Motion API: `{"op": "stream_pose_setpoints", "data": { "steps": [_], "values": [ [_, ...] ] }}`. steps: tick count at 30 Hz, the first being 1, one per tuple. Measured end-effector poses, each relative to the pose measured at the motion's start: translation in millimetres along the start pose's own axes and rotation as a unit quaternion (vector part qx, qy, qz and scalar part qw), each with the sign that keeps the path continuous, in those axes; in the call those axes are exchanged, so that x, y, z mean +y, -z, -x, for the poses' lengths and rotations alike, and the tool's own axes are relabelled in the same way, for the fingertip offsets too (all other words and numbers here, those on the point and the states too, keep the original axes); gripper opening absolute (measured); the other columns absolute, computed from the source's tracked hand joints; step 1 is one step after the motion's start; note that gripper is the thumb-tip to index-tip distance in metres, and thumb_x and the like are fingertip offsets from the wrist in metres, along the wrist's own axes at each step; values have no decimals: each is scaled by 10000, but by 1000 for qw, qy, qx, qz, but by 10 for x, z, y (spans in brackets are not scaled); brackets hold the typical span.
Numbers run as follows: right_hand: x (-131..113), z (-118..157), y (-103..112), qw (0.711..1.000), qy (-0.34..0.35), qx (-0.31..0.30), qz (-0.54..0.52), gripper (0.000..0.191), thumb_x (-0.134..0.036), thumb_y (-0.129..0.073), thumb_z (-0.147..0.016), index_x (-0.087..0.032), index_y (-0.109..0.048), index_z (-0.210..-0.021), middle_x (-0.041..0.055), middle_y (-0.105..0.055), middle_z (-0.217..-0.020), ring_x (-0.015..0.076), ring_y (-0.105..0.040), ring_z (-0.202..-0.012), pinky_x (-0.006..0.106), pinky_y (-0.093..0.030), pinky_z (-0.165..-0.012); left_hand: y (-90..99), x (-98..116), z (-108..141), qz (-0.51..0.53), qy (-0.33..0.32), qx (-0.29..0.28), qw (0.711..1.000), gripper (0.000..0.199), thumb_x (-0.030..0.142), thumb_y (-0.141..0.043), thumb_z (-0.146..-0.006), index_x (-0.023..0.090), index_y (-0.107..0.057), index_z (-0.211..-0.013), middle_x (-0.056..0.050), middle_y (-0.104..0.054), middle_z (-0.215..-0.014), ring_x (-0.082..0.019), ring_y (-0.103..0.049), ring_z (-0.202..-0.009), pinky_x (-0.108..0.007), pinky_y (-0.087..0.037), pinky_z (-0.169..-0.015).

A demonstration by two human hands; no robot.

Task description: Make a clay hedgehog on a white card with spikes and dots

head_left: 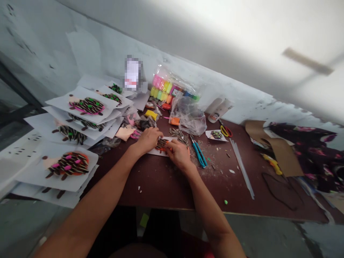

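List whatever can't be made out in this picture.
Head view:
- Middle of the orange-and-dark piece: partly hidden by the hands, as is their exact grip.
- Upright item by the wall: its content is pixelated.
- Bottle: label too small and blurred.
- Lower sheets: designs mostly covered by sheets above.
- Flowered fabric: cut off by the right edge.

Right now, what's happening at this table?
A person's two bare hands are busy on a small white card that carries a dark-striped orange shape. The left hand is at one side of it and the right hand at the other, their fingers bent over it. Paper sheets bearing similar striped figures are piled to the left. On the table, a teal-handled tool and scissors lie to the right, with neither hand on them.
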State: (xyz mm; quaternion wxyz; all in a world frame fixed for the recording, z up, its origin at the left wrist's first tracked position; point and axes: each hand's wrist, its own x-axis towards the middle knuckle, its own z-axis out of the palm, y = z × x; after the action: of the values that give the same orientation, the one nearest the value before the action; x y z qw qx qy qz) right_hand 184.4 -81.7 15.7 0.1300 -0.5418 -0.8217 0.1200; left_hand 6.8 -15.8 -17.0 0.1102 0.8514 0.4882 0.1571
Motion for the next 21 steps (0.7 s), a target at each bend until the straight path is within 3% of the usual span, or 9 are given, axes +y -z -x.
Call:
{"op": "stream_pose_setpoints", "data": {
  "steps": [13,18,21],
  "values": [
    [-41,-19,-39,1000,-23,-2,5,198,-242,-557,-968,-237,-754,-944,32,-637,-865,152,-575,-757,239,-361,-671,-11,-1,0,6,3,5,1000,305,108,-508,-885,205,-776,-996,-94,-700,-994,-216,-620,-929,-325,-480,-840],
    [61,3,41,995,-65,71,6,160,-245,-583,-948,-225,-742,-948,37,-685,-887,167,-609,-804,247,-384,-708,-4,6,2,11,8,3,1000,316,93,-508,-884,209,-776,-1004,-101,-697,-1003,-234,-625,-953,-339,-477,-840],
    [247,-12,66,984,-135,106,41,210,-237,-541,-962,-211,-749,-952,67,-684,-925,184,-607,-822,265,-392,-708,-16,0,-1,17,7,7,1000,318,90,-513,-878,216,-779,-996,-101,-698,-1007,-231,-625,-952,-337,-478,-848]
  ]
}}
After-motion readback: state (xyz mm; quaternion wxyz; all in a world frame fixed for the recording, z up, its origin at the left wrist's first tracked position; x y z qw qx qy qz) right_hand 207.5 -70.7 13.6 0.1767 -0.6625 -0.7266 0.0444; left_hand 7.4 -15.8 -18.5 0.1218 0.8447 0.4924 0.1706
